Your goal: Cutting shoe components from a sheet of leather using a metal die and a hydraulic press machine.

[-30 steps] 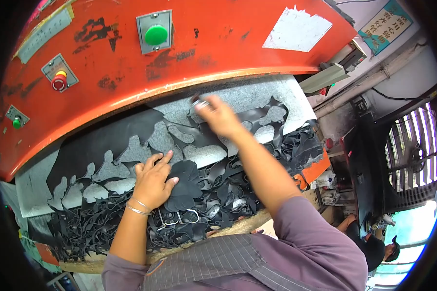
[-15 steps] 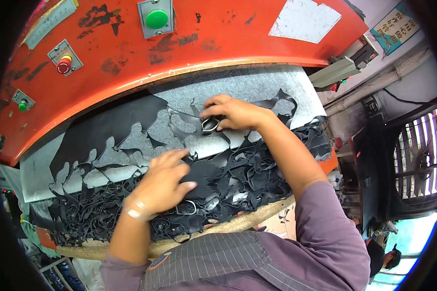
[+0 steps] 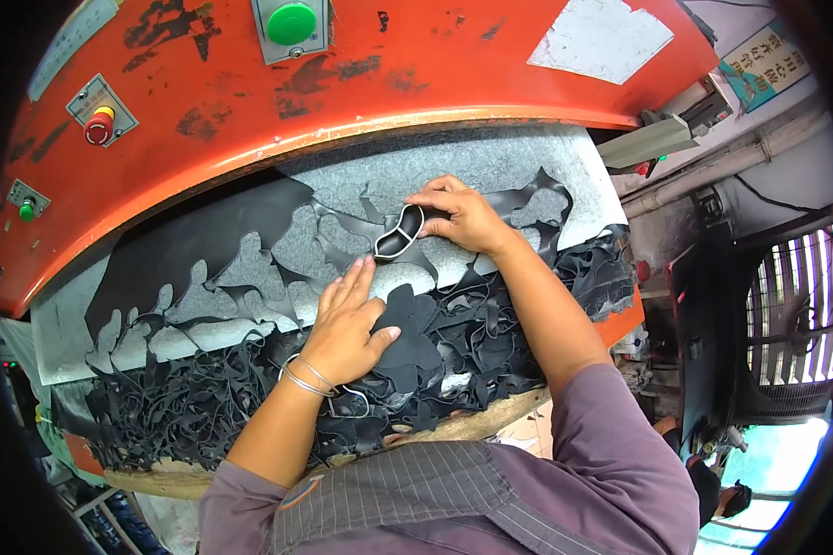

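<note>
While the right hand [image 3: 466, 220] pinches the upper end of a curved metal frame [image 3: 404, 234] over the pale board [image 3: 528, 153], the left hand [image 3: 344, 326], loosely open, meets its lower end; it looks stiff, fairly light, perhaps sharp-rimmed, best held by its side walls

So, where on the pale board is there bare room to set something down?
The pale board is bare at upper right, between the red machine and leather strips, and right of those strips. Crowded: the middle, with left hand, right hand and curved metal frame; the front edge, lined with black scraps.
</note>
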### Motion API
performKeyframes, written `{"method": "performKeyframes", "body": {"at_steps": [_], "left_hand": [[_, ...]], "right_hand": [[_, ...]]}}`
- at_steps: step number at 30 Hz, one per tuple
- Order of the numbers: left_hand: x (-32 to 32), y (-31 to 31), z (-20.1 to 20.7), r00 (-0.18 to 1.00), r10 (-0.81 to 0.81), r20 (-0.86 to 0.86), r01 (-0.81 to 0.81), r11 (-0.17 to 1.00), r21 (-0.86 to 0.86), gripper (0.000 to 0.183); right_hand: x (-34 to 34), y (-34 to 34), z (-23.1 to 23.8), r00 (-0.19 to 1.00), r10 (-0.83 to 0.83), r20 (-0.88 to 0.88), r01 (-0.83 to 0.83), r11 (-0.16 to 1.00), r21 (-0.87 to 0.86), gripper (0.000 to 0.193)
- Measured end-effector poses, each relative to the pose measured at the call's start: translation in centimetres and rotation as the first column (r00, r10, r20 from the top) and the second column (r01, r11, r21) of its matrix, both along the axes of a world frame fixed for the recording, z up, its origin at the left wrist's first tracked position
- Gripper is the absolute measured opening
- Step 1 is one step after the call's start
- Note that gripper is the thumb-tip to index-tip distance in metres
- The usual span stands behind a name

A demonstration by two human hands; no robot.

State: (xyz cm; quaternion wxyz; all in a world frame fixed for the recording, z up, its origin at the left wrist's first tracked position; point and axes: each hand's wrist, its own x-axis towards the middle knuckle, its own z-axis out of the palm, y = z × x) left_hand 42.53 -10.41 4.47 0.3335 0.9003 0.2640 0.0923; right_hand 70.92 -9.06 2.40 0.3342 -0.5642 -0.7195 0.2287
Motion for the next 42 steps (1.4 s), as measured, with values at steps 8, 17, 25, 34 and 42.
{"method": "performKeyframes", "body": {"at_steps": [8,17,25,34,42], "left_hand": [[-1.1,0.5,1.1,0.999,-0.008,-0.035,0.008,1.000,0.015,0.034],[-20.5,5.5,7.1,0.525,0.602,0.602,-0.541,0.782,-0.309,0.024],[-32.1,9.5,10.5,0.209,0.311,0.927,-0.769,0.638,-0.041,0.025],[-29.2,-1.7,9.3,0.705,0.550,0.447,-0.571,0.815,-0.102,0.049],[-40.6,6.3,13.2,0.407,0.497,0.767,-0.843,0.527,0.106,0.044]], "right_hand": [[-0.6,-0.2,1.0,0.997,0.010,0.072,-0.009,1.000,-0.024,0.057],[-4.4,-6.2,7.9,0.914,-0.320,-0.251,0.358,0.925,0.126,0.049],[-14.4,-3.3,17.8,0.878,-0.383,-0.286,0.459,0.844,0.278,0.038],[-16.2,-13.3,10.4,0.955,-0.293,0.037,0.292,0.956,0.029,0.036],[-19.5,-6.3,18.5,0.889,-0.402,-0.219,0.455,0.829,0.325,0.029]]}}
